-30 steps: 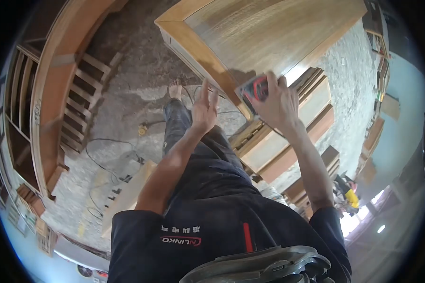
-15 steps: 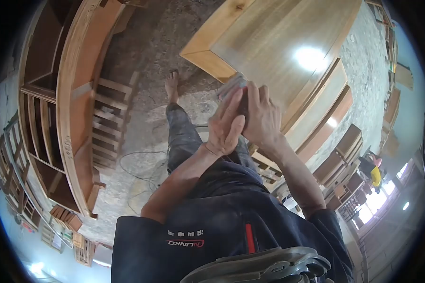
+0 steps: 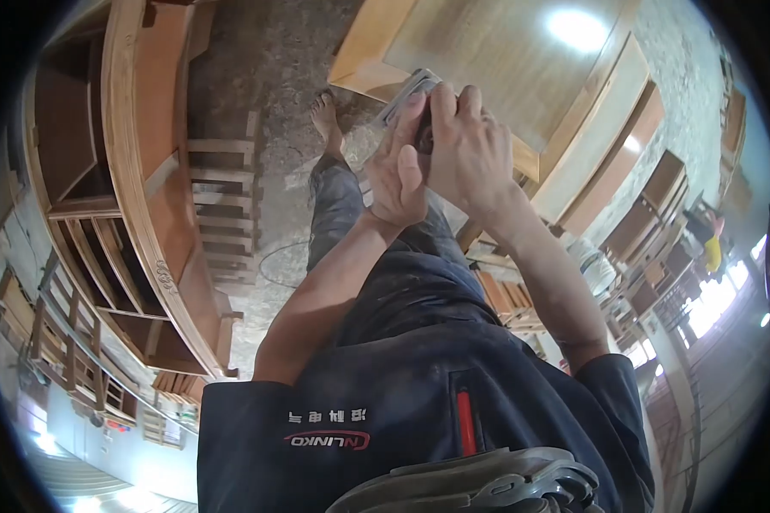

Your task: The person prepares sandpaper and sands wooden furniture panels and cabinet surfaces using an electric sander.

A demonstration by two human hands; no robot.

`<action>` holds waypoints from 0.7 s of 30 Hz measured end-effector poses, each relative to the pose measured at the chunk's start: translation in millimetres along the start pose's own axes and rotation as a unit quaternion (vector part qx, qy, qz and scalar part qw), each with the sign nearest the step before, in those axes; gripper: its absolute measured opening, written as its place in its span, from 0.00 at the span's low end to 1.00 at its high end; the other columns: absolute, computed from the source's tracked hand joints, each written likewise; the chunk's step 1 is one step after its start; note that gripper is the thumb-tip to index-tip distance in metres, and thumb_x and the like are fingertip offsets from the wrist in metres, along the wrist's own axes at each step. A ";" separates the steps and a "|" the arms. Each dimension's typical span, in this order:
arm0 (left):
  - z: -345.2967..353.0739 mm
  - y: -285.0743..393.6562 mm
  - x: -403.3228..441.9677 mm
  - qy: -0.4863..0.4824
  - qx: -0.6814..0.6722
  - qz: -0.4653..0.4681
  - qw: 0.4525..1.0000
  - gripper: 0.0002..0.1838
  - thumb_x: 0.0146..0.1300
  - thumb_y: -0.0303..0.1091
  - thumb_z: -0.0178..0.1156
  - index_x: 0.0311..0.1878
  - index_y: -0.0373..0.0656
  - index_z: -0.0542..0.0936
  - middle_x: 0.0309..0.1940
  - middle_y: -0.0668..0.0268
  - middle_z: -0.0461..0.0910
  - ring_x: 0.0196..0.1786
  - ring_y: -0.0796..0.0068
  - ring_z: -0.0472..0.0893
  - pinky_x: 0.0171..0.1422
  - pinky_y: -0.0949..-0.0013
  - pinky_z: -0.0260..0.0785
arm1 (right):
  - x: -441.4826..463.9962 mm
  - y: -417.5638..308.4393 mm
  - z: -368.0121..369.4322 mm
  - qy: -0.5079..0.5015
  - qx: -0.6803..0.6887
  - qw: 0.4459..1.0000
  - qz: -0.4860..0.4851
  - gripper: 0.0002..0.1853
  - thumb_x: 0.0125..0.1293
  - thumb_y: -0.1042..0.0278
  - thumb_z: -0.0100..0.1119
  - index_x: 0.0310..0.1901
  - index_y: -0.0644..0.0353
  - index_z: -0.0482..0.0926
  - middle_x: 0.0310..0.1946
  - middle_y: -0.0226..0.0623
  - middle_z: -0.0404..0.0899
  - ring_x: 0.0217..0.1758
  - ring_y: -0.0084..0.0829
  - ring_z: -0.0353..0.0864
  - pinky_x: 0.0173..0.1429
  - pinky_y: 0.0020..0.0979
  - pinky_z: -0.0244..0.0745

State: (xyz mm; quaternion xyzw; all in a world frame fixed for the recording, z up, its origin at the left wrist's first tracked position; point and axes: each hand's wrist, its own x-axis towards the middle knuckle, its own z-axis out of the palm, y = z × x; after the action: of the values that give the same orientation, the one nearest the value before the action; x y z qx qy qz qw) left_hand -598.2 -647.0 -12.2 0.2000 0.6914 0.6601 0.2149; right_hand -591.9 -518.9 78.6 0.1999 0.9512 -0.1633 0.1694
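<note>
2 bare hands of yours meet at a dark handheld tool with a flat grey plate (image 3: 412,91), held out in front of your body. Your right hand (image 3: 473,154) has its fingers curled over the dark body, holding it. Your left hand (image 3: 398,181) lies along the other side, fingers pointing away from you; whether it grips too, I cannot tell. The tilted plate overlaps, in this view, the paler border of a large brown wooden panel (image 3: 488,51), but contact cannot be made out. Alongside that panel, to your right, runs a long reddish-brown board (image 3: 620,158). To your left stands a long brown wooden cabinet (image 3: 158,103), with pale wooden slats (image 3: 222,173) beside it. 1 bare foot (image 3: 323,115) of yours rests on the grey, stained floor (image 3: 282,214).
</note>
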 end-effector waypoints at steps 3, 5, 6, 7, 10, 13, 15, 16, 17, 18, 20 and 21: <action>32.6 -4.6 -12.2 -0.025 -0.025 0.013 0.999 0.33 0.84 0.46 0.35 0.78 0.32 0.72 0.73 0.41 0.76 0.75 0.37 0.77 0.79 0.50 0.71 | -25.1 30.4 -0.7 -0.019 0.000 0.999 0.037 0.27 0.65 0.56 0.68 0.54 0.69 0.70 0.45 0.62 0.78 0.44 0.62 0.88 0.46 0.53 0.86; 55.0 -7.3 -20.8 -0.047 -0.037 0.034 0.998 0.33 0.83 0.46 0.37 0.78 0.32 0.73 0.72 0.40 0.77 0.74 0.35 0.77 0.79 0.49 0.71 | -43.5 52.1 2.2 -0.021 0.007 0.998 0.060 0.29 0.64 0.55 0.70 0.55 0.67 0.70 0.46 0.62 0.78 0.44 0.62 0.88 0.47 0.54 0.86; 65.7 -4.5 -24.9 -0.059 -0.040 0.034 0.997 0.33 0.83 0.46 0.37 0.78 0.32 0.73 0.72 0.40 0.77 0.74 0.35 0.77 0.79 0.49 0.71 | -53.9 64.4 3.4 -0.019 0.010 0.997 0.071 0.29 0.64 0.55 0.70 0.55 0.67 0.70 0.46 0.62 0.78 0.44 0.62 0.88 0.47 0.54 0.86; 75.9 -2.1 -28.5 -0.075 -0.035 0.037 0.996 0.33 0.83 0.46 0.38 0.77 0.32 0.73 0.73 0.41 0.77 0.74 0.36 0.77 0.79 0.49 0.71 | -63.6 77.1 5.5 -0.007 0.013 0.997 0.071 0.30 0.62 0.54 0.72 0.55 0.66 0.70 0.47 0.62 0.78 0.44 0.62 0.88 0.46 0.54 0.86; 107.3 0.7 -40.9 -0.110 -0.026 0.061 0.992 0.32 0.84 0.47 0.39 0.79 0.35 0.72 0.75 0.43 0.74 0.74 0.39 0.78 0.76 0.50 0.74 | -93.1 114.1 14.1 0.026 0.019 0.997 0.076 0.32 0.60 0.53 0.74 0.56 0.66 0.70 0.47 0.61 0.78 0.43 0.61 0.88 0.46 0.53 0.86; 142.9 1.3 -54.8 -0.144 0.019 0.075 0.987 0.31 0.86 0.49 0.39 0.83 0.45 0.69 0.79 0.49 0.71 0.75 0.42 0.78 0.68 0.51 0.81 | -119.4 149.9 16.5 0.044 0.016 0.995 0.094 0.32 0.60 0.52 0.74 0.55 0.65 0.70 0.45 0.59 0.77 0.42 0.60 0.88 0.44 0.52 0.86; 166.0 3.5 -65.0 -0.161 0.018 0.074 0.984 0.31 0.86 0.49 0.38 0.83 0.45 0.69 0.79 0.49 0.72 0.74 0.42 0.79 0.67 0.52 0.82 | -137.3 173.3 18.8 0.042 0.017 0.993 0.108 0.31 0.60 0.52 0.74 0.54 0.64 0.70 0.45 0.57 0.77 0.41 0.60 0.88 0.44 0.52 0.86; 176.5 5.1 -69.3 -0.170 0.019 0.072 0.983 0.31 0.86 0.49 0.38 0.83 0.45 0.69 0.78 0.49 0.72 0.74 0.42 0.79 0.65 0.52 0.83 | -146.3 184.8 21.6 0.053 0.017 0.992 0.111 0.30 0.61 0.52 0.74 0.54 0.64 0.70 0.44 0.57 0.77 0.41 0.59 0.88 0.43 0.52 0.86; 186.5 6.1 -74.3 -0.177 0.019 0.071 0.981 0.31 0.86 0.49 0.38 0.83 0.45 0.69 0.78 0.49 0.72 0.74 0.42 0.79 0.65 0.52 0.83 | -155.4 194.7 24.7 0.063 0.017 0.991 0.114 0.30 0.61 0.53 0.74 0.53 0.63 0.70 0.43 0.56 0.76 0.40 0.58 0.87 0.42 0.52 0.85; 198.5 5.4 -79.1 -0.178 0.013 0.075 0.981 0.31 0.86 0.50 0.38 0.83 0.46 0.69 0.78 0.49 0.72 0.73 0.43 0.79 0.65 0.53 0.83 | -163.8 204.7 26.6 0.063 0.019 0.991 0.119 0.30 0.61 0.53 0.74 0.53 0.63 0.70 0.43 0.56 0.76 0.40 0.58 0.87 0.42 0.52 0.85; 220.4 3.8 -86.2 -0.186 0.004 0.082 0.979 0.31 0.86 0.50 0.39 0.83 0.46 0.69 0.78 0.49 0.73 0.73 0.43 0.80 0.64 0.53 0.83 | -178.1 223.7 29.2 0.094 0.032 0.987 0.124 0.29 0.62 0.53 0.73 0.53 0.63 0.70 0.43 0.56 0.76 0.39 0.58 0.87 0.41 0.53 0.85; 229.4 3.9 -90.4 -0.196 0.001 0.082 0.977 0.31 0.86 0.50 0.40 0.83 0.47 0.69 0.77 0.50 0.73 0.73 0.44 0.80 0.64 0.54 0.83 | -186.0 231.1 29.8 0.095 0.037 0.985 0.138 0.27 0.62 0.54 0.73 0.52 0.62 0.70 0.42 0.56 0.76 0.39 0.59 0.87 0.41 0.54 0.84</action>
State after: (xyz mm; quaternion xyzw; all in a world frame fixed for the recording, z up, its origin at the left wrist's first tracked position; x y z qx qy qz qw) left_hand -394.6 -507.8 -13.5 0.3815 0.6177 0.6229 0.2913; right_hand -323.1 -390.3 68.0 0.3499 0.9195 -0.1539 0.0915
